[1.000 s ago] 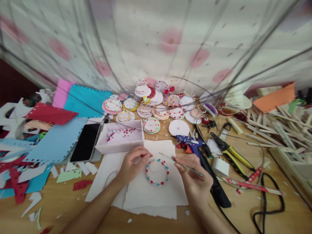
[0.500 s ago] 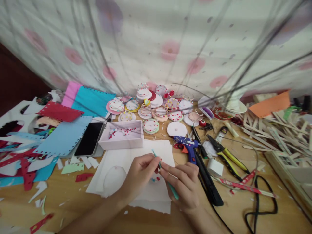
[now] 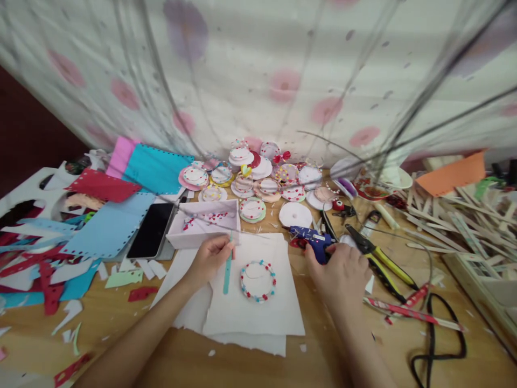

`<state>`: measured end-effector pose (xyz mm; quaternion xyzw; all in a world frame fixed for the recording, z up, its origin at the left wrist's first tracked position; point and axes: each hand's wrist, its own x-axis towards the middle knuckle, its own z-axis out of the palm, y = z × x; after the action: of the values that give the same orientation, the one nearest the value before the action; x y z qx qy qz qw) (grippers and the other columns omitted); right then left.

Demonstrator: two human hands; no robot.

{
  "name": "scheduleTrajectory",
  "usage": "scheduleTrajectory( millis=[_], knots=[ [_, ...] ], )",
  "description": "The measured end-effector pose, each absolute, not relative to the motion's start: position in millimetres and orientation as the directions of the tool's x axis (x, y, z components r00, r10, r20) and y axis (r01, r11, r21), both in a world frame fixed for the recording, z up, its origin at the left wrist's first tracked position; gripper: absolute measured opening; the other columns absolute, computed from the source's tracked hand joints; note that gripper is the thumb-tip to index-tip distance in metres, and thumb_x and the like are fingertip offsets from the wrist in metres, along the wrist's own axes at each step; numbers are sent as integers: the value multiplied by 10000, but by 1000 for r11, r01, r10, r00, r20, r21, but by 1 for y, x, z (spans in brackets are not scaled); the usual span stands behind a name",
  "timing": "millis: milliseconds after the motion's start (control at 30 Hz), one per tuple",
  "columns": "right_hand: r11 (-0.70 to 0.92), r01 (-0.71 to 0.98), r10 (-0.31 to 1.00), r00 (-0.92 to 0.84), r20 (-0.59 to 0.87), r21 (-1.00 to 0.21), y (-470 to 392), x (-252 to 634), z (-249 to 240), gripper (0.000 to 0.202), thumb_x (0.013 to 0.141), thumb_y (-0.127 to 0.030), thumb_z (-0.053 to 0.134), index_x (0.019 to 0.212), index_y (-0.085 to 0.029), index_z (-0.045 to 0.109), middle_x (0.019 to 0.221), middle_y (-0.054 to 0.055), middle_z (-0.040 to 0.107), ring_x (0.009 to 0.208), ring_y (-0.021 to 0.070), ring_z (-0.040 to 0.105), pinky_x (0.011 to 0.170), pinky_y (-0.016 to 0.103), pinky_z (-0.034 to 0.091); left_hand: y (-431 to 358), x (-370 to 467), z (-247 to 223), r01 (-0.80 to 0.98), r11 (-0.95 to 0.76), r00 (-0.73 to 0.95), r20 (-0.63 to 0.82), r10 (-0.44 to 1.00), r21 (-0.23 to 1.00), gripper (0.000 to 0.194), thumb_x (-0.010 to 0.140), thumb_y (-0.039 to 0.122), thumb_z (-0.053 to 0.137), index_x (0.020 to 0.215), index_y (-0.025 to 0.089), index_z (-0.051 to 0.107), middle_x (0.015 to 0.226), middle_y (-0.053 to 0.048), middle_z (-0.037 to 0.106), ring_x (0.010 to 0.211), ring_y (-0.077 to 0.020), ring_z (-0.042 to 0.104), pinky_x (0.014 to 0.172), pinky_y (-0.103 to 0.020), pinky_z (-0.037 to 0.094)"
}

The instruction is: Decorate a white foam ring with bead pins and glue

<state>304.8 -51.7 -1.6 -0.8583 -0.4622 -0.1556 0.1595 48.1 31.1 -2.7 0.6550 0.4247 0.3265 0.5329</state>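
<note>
My left hand (image 3: 213, 260) is closed in a pinch on a slim teal tool (image 3: 227, 275) with a thin tip, which looks like tweezers. It points up, over the white paper sheets (image 3: 252, 318). On the top sheet lies a ring of red, blue and white beads (image 3: 258, 299), apart from both hands. To the right, my right hand (image 3: 343, 275) is closed round the handle of a blue glue gun (image 3: 309, 235); the hand partly hides the grip. A white box (image 3: 204, 240) with small red pieces inside stands just behind my left hand.
Several decorated paper discs (image 3: 269, 187) crowd the back, below a flowered curtain (image 3: 258, 64). Left are a phone (image 3: 151, 230), punched card sheets (image 3: 107, 226) and scraps. Right lie yellow-handled pliers (image 3: 385, 261), a black cord (image 3: 432, 345), a white bowl (image 3: 399, 178) and wooden sticks (image 3: 468, 215).
My hands have parted. The left has moved back and left with the teal tool; the right has let go of it and moved right to the glue gun. The bead ring is now uncovered.
</note>
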Motion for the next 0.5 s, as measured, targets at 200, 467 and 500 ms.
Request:
scheduleTrajectory(
  millis=[200, 467, 500],
  knots=[
    [-540, 840, 789, 525, 319, -47, -51, 299, -20, 581, 724, -647, 580, 950, -115, 527, 863, 158, 592, 853, 350, 547, 689, 386, 379, 33, 44, -15, 196, -84, 563, -42, 825, 977, 368, 863, 343, 478, 554, 147, 519, 585, 26, 430, 575, -103, 392, 558, -226, 311],
    [-588, 809, 787, 573, 229, -2, -45, 302, -21, 537, 753, -600, 557, 960, -104, 557, 904, 182, 607, 881, 366, 554, 711, 414, 395, 33, 37, -17, 226, -121, 645, -55, 762, 967, 285, 849, 212, 498, 572, 149, 511, 622, 32, 417, 610, -101, 426, 573, -219, 324],
    [-584, 812, 791, 570, 223, -1, -44, 302, -21, 526, 753, -593, 557, 952, -106, 564, 907, 185, 607, 883, 367, 552, 711, 416, 395, 33, 36, -18, 228, -133, 648, -48, 760, 965, 287, 851, 208, 496, 571, 150, 509, 621, 32, 421, 611, -101, 429, 575, -219, 327]
  ],
)
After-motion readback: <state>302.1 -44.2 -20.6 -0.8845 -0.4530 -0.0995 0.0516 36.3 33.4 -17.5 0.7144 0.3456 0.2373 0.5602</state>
